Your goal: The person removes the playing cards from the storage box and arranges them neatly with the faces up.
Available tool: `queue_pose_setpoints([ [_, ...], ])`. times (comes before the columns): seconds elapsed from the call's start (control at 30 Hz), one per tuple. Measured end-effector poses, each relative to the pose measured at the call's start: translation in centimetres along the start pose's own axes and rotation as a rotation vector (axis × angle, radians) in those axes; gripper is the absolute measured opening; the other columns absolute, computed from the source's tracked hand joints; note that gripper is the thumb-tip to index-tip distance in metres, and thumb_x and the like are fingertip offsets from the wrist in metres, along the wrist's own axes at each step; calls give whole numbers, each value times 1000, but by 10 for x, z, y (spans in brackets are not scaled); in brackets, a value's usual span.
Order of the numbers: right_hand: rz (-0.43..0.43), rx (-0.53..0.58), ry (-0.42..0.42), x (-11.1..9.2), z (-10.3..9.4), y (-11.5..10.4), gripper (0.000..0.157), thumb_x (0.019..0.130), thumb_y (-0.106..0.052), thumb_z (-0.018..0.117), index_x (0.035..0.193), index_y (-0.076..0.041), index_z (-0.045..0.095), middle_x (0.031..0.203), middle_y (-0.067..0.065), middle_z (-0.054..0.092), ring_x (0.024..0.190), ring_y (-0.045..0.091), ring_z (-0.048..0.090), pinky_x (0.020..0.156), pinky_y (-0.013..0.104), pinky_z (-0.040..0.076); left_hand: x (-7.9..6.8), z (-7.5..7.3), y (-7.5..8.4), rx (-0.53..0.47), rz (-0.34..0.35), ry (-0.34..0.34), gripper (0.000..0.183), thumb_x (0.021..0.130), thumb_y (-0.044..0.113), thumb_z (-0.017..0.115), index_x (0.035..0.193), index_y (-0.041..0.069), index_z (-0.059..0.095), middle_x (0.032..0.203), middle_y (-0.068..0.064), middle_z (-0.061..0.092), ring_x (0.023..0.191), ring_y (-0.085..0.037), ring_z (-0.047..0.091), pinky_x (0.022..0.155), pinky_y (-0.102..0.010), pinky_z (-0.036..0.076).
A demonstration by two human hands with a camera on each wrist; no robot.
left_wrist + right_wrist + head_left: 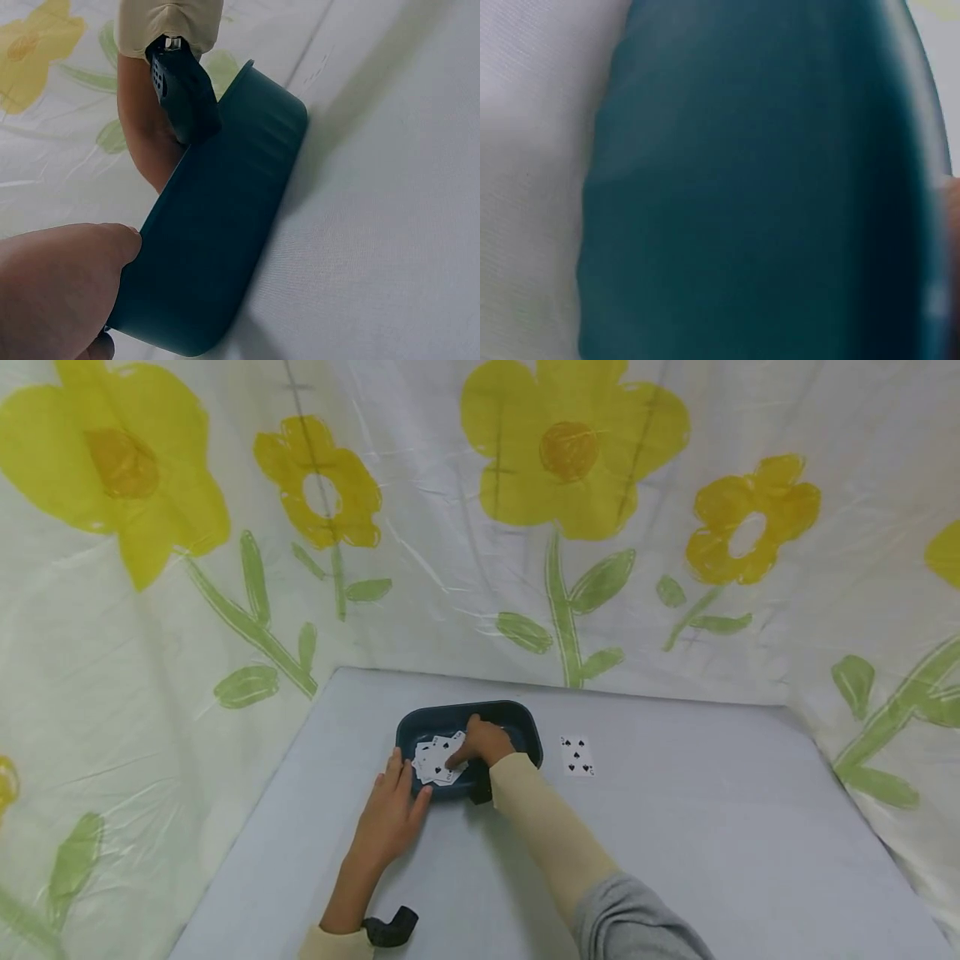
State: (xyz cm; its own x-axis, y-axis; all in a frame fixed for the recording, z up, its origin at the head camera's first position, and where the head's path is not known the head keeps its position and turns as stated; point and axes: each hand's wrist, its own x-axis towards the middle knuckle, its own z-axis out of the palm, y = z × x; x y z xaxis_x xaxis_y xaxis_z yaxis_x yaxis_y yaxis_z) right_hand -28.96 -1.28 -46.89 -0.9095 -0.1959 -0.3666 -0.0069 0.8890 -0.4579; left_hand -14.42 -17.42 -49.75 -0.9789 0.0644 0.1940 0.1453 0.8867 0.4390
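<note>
A grey sleeve [637,918] leads to the right hand [486,743], touching cards [431,762] in the tray [431,721]; I cannot tell if its fingers pinch any. The left hand [387,817], fingers outstretched, likely steadies the tray. A lone card [577,757] lies right of it.

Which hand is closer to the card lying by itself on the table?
The right hand. It reaches into the dark tray, to the left of the lone card. The left hand is farther away, touching the tray's near left corner.
</note>
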Motion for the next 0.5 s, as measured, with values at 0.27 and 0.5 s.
queue_pose_setpoints([
  [0.27,-70,-53,60,5,2,2,90,76,-33,90,146,1,44,137,19,58,121,34,58,104,47,45,0,-1,0,6,25,29,65,105,34,52,145,-15,39,161,-27,19,145,-42,27,116,-54,24],
  [0.5,-135,-2,68,8,2,10,55,76,-20,90,119,-4,59,109,11,66,93,24,60,91,42,51,0,0,1,2,11,18,65,105,34,53,145,-14,39,161,-27,18,145,-42,27,116,-54,24],
])
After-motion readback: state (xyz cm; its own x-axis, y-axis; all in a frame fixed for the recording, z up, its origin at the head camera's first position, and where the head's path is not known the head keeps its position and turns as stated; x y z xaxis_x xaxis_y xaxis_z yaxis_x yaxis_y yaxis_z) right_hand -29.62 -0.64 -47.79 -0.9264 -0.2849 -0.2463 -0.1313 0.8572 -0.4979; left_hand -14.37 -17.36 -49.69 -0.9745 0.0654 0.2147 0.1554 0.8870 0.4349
